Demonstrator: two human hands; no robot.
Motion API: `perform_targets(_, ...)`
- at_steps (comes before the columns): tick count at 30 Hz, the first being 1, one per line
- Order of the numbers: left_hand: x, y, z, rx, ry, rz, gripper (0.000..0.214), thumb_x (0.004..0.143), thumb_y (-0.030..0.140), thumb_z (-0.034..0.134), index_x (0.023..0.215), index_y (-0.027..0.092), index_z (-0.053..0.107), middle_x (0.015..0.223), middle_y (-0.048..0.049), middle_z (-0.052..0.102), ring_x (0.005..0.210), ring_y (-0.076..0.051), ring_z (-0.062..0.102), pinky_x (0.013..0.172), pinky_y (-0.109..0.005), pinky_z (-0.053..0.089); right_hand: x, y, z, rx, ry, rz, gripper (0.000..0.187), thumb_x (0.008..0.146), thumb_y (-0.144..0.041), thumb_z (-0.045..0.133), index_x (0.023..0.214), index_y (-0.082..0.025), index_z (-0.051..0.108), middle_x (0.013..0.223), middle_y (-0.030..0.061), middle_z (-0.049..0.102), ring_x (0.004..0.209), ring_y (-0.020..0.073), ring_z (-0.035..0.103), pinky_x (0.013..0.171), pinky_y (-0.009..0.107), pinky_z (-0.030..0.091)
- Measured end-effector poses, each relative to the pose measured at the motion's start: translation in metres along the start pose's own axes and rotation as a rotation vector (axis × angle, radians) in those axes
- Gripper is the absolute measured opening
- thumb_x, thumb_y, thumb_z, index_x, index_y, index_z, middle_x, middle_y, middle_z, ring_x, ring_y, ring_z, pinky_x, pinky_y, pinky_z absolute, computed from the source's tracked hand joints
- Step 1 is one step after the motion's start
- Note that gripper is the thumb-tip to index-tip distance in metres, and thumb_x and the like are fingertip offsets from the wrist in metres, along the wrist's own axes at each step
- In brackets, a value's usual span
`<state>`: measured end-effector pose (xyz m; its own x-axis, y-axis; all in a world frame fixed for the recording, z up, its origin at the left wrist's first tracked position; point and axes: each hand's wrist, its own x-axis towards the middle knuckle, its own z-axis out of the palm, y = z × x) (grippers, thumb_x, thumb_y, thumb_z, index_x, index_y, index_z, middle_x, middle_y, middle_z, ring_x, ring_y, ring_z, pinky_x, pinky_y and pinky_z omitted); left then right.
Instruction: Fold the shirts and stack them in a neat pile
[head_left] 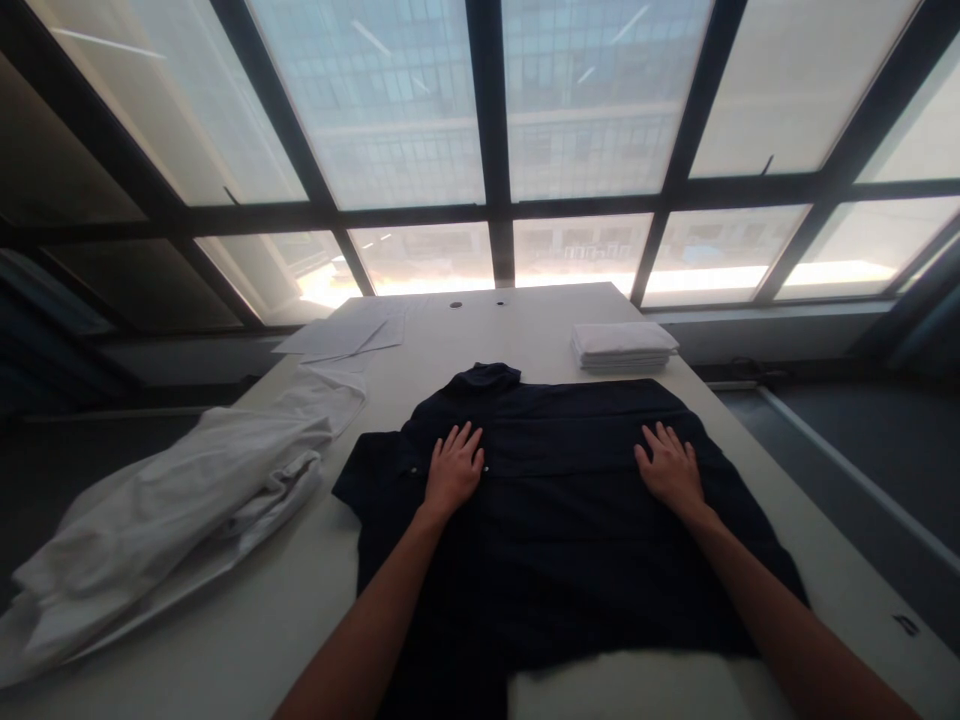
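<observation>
A dark navy shirt (pixel 562 520) lies spread out on the white table (pixel 292 600) in front of me. Its collar is toward the far left, and a short sleeve sticks out at the left. My left hand (pixel 455 468) rests flat on the shirt's left part, fingers extended, close to a small light button. On the right part of the same shirt my right hand (pixel 670 467) lies palm down, fingers slightly spread. Neither hand grips the cloth.
Crumpled white cloth (pixel 187 490) runs along the table's left side and over its edge. Behind it are white sheets (pixel 345 333). A folded white stack (pixel 624 346) sits at the back right. A small dark item (pixel 905 625) is near the right edge. Windows rise beyond the table.
</observation>
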<state>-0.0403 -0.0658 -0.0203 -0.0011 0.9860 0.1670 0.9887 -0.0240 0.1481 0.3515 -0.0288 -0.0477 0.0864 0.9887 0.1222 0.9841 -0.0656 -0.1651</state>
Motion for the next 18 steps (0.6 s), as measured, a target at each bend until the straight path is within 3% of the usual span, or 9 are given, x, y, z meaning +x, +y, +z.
perform_targets(10,0.0,-0.002,0.001,0.046,-0.055,0.02,0.05,0.103,0.035,0.038,0.152,0.028,0.046,0.162,-0.0023,0.035,0.15,-0.028,0.029,0.12,-0.053,0.025,0.001,0.0,0.0,0.01,-0.018,0.009,0.058,0.102,-0.041,0.029,0.152,-0.016,0.044,0.162,0.0115,0.033,0.151,0.0268,0.025,0.12,0.051,0.019)
perform_targets(14,0.001,-0.005,-0.007,0.068,-0.206,0.099,0.054,0.105,0.04,0.033,0.158,0.03,0.033,0.166,-0.0015,0.021,0.154,-0.032,0.015,0.12,-0.061,0.019,0.001,0.0,0.0,0.009,-0.019,0.009,0.058,0.102,-0.041,0.03,0.152,-0.016,0.044,0.162,0.0117,0.033,0.151,0.0266,0.024,0.12,0.05,0.019)
perform_targets(18,0.004,-0.028,-0.024,-0.022,-0.399,0.178,0.056,0.103,0.049,0.039,0.157,0.037,0.03,0.167,0.0002,0.015,0.154,-0.032,0.012,0.119,-0.062,0.019,0.0,0.0,0.0,0.009,-0.017,0.008,0.059,0.101,-0.042,0.029,0.152,-0.016,0.045,0.162,0.0119,0.034,0.151,0.0267,0.025,0.12,0.051,0.02)
